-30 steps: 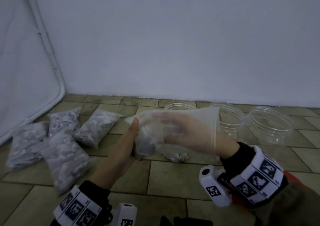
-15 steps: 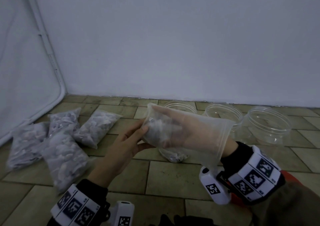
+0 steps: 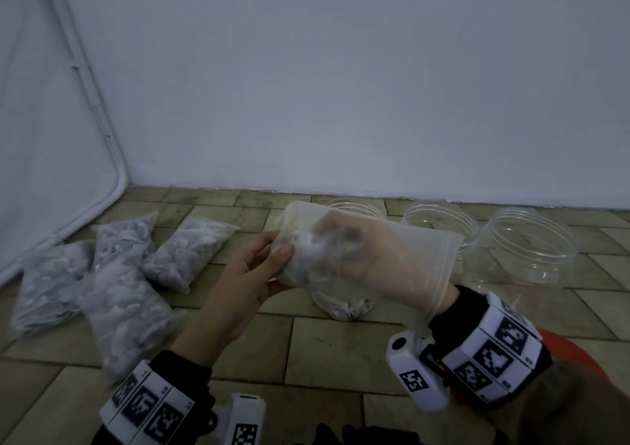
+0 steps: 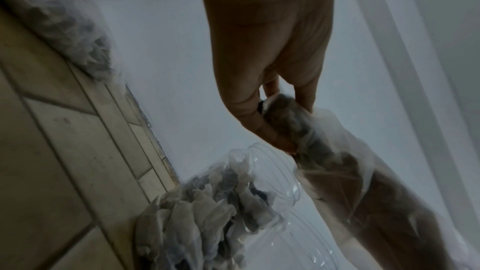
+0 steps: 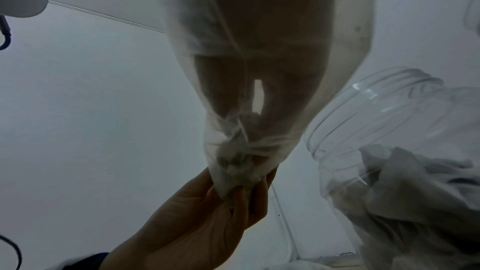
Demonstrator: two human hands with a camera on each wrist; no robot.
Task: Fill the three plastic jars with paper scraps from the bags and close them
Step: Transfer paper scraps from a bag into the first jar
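Tiled floor (image 3: 341,352), olive-brown, ran up to a plain white wall (image 3: 341,86); a white tube frame (image 3: 85,79) leaned at 10 o'clock.

From my remote station I logged the following in the head view. Left hand (image 3: 245,274) sat near centre, thumb and fingers curled on the closed end of a clear plastic bag (image 3: 419,250), pinching it. Right hand (image 3: 361,257) was pushed inside that bag through its open mouth, the bag rim lying at the wrist. Fingers looked bunched around a clump of paper scraps (image 3: 306,247) at the bag's far end; through the film I could not tell for certain whether they gripped the clump. Right wrist view showed the same: bag skin drawn tight over the hand, tip twisted into the left fingers (image 5: 244,198).

Three open jars stood in a row along the wall side. First jar (image 3: 344,303), directly behind and below the bag at 12 o'clock, held a low layer of scraps. Second jar (image 3: 439,223) at 1 o'clock and third jar (image 3: 531,247) at 2 o'clock appeared to hold nothing.

Four full bags (image 3: 126,308) of scraps lay clustered at 9 o'clock, touching and overlapping one another.

Both wrists carried white marker-tagged bands (image 3: 491,349).
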